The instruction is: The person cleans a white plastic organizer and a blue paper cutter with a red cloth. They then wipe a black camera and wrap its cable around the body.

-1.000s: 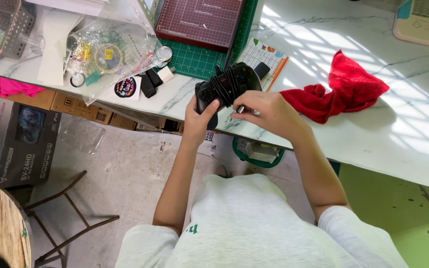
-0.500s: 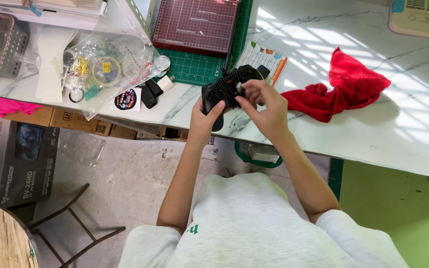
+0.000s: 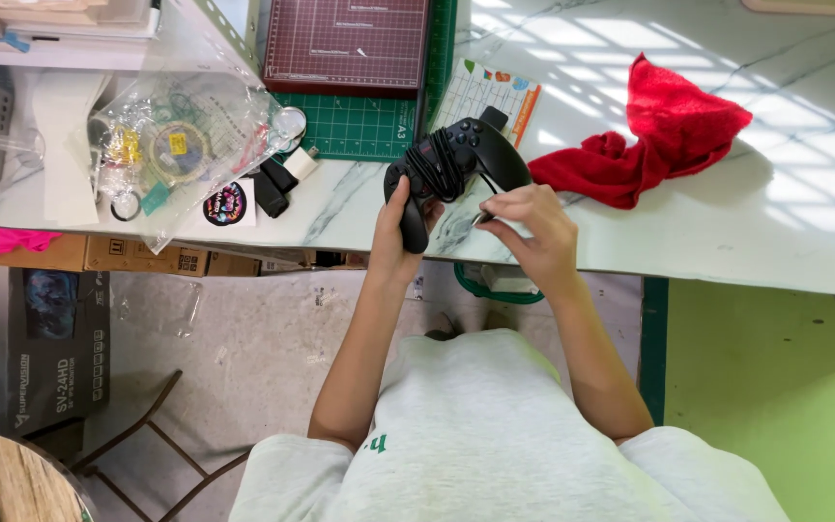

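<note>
The left hand (image 3: pixel 400 230) clamps one handle of the black plastic game controller (image 3: pixel 456 159) at the white marble bench (image 3: pixel 727 222) edge; the right hand (image 3: pixel 533 227) pinches its cable end — best kept taut, wound snugly.

Black game controller (image 3: pixel 456 159) in both hands, red cloth (image 3: pixel 664 135) beside.

Clear plastic bag (image 3: pixel 181 145) lies at table's left, stuffed with small parts and tape rolls. Round dark sticker (image 3: pixel 225 204) on white backing sits just below it. White card (image 3: pixel 488 95) with coloured printing and an orange edge lies behind the controller. Black carton (image 3: pixel 50 353) and brown boxes (image 3: pixel 137 256) are stowed under the table.
</note>
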